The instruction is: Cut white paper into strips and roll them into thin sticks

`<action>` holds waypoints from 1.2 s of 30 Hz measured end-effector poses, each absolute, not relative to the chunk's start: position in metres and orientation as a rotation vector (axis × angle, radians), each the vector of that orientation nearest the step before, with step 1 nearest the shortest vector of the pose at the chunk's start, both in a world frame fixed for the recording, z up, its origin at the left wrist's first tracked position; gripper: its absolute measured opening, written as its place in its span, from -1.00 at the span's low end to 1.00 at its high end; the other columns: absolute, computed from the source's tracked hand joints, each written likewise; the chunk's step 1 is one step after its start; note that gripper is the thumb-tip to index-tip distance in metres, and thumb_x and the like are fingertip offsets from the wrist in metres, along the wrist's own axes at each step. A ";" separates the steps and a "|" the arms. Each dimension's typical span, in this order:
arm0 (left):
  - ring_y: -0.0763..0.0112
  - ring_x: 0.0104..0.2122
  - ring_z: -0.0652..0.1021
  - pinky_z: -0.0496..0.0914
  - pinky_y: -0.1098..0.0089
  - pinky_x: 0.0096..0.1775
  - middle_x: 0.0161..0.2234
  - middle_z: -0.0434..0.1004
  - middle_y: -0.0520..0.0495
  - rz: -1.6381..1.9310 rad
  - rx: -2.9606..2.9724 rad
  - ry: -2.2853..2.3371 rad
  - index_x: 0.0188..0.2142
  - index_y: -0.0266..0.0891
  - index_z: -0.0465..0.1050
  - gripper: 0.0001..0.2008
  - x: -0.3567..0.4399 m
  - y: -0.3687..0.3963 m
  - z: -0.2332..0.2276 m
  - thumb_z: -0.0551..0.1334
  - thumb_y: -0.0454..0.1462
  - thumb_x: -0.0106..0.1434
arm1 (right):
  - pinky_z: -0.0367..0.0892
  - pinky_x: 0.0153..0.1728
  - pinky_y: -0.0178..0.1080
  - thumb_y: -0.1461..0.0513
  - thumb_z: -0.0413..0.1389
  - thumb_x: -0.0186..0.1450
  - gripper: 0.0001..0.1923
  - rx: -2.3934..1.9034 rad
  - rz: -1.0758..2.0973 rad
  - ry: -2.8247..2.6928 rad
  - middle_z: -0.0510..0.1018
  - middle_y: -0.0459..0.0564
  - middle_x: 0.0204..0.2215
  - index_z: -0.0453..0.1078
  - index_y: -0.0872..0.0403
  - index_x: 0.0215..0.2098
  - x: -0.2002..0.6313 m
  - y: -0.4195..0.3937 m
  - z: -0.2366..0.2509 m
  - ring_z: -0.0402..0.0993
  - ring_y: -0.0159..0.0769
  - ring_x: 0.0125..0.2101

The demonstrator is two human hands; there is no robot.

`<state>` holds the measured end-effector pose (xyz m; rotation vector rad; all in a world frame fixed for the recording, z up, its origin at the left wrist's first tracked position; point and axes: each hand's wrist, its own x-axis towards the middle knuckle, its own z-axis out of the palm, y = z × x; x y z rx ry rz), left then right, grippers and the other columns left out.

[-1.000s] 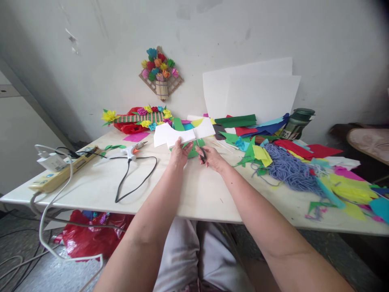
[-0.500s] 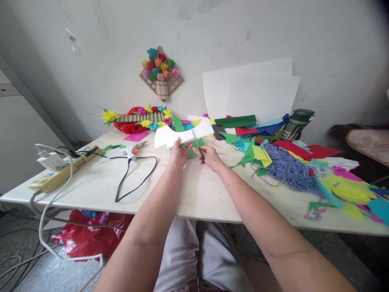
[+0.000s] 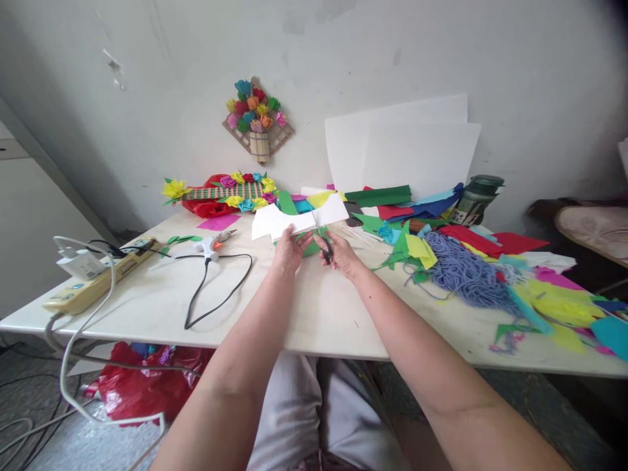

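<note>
A piece of white card (image 3: 269, 221) with a curved notch along its far edge is held over the table by my left hand (image 3: 290, 248), thumb on top and fingers beneath. My right hand (image 3: 339, 254) grips a pair of scissors (image 3: 327, 250) by dark handles. Its blades reach across the right part of the card, pointing away from me. Green paper (image 3: 310, 246) lies under and behind the hands. The fingers beneath the card are partly hidden.
On the left are a glue gun (image 3: 210, 246) with a looped black cord and a power strip (image 3: 93, 281). Blue yarn (image 3: 466, 275), coloured paper and a dark green bottle (image 3: 477, 199) lie on the right. White sheets (image 3: 422, 150) lean on the wall.
The white card has shifted slightly to the right and tilted a little. The scissors' handles look slightly more spread. Both hands keep their hold, and the whole view has moved slightly.
</note>
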<state>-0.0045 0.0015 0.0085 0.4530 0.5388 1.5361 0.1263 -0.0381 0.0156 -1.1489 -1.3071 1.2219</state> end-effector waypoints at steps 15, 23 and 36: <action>0.33 -0.47 0.57 0.46 0.40 -0.43 -0.44 0.52 -0.06 1.546 0.375 0.580 -0.26 -0.27 0.34 -0.89 0.000 -0.002 0.012 0.17 -0.33 0.17 | 0.11 -0.78 -0.48 0.07 0.27 0.09 -0.05 -1.122 1.201 -1.200 0.29 -0.31 -0.74 -0.08 0.18 0.30 0.124 -0.042 0.024 0.17 -0.55 -0.78; 0.36 -0.49 0.57 0.44 0.44 -0.46 -0.46 0.53 -0.07 1.536 0.379 0.586 -0.26 -0.28 0.34 -0.90 -0.002 -0.001 0.013 0.12 -0.35 0.21 | 0.17 -0.78 -0.46 0.06 0.27 0.08 0.08 -1.095 1.111 -1.191 0.25 -0.31 -0.74 -0.25 0.20 0.34 0.117 -0.041 0.020 0.20 -0.50 -0.75; 0.39 -0.57 0.54 0.45 0.42 -0.47 -0.55 0.46 0.01 1.504 0.411 0.616 -0.32 -0.24 0.30 -0.94 0.006 -0.005 0.014 0.16 -0.34 0.18 | -0.03 -0.83 -0.49 0.00 0.23 0.11 0.15 -1.171 1.217 -1.174 0.40 -0.22 -0.71 -0.42 0.29 0.33 0.131 -0.038 0.020 0.28 -0.48 -0.76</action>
